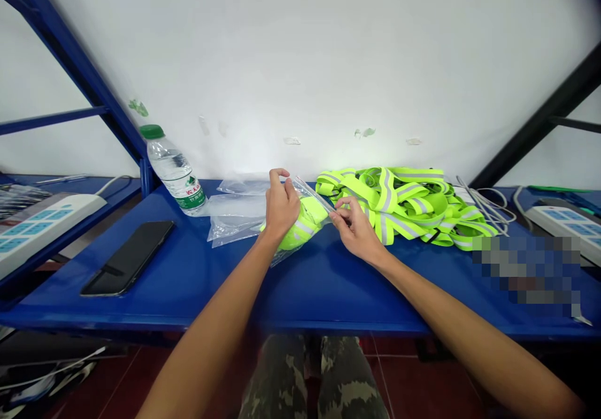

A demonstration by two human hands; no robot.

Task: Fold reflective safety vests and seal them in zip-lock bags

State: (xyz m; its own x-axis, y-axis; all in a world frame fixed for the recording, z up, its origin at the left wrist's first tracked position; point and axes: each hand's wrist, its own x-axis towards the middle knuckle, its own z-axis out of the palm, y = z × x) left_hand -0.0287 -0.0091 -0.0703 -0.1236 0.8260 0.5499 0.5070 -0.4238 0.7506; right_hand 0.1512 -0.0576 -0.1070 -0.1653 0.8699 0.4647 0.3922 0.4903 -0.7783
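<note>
Left hand [282,207] clenched around clear plastic bag [312,192] holding folded hi-vis vest [305,228], over blue shelf [300,297]; right fingertips [334,216] pinching bag's top edge. Risk: slick film slipping from pinch, vest bulk snagging bag mouth, neighbouring vest pile [404,206] catching bag.

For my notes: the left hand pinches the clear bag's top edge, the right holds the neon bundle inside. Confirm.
Hands swapped: the head view shows the right hand pinching the clear bag's top edge, the left hand holding the neon bundle.

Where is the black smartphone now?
In the head view, the black smartphone lies on the blue table, at left, beside the white plastic power strip.
</note>
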